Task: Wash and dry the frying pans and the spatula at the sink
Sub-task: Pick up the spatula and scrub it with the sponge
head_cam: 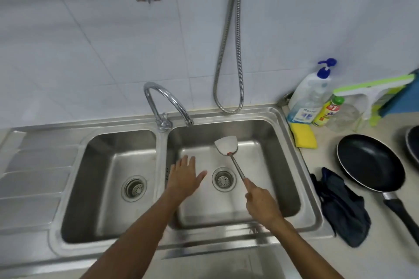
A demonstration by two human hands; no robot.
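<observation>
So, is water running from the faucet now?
No, the faucet shows no stream below its spout, while the right hand holds the spatula over the right basin.

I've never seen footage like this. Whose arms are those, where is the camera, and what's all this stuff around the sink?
No machine here: a person wears a wide-angle camera on the head, so you look down along their two bare arms. That lens bends the edges of the picture.

The right hand grips the handle of a metal spatula, its blade over the right basin of a steel double sink. The left hand is open and empty, over the same basin. The tap points into that basin; I see no water running.

On the counter to the right lie a black frying pan, the edge of a second pan, a dark cloth, a yellow sponge and two soap bottles.
</observation>
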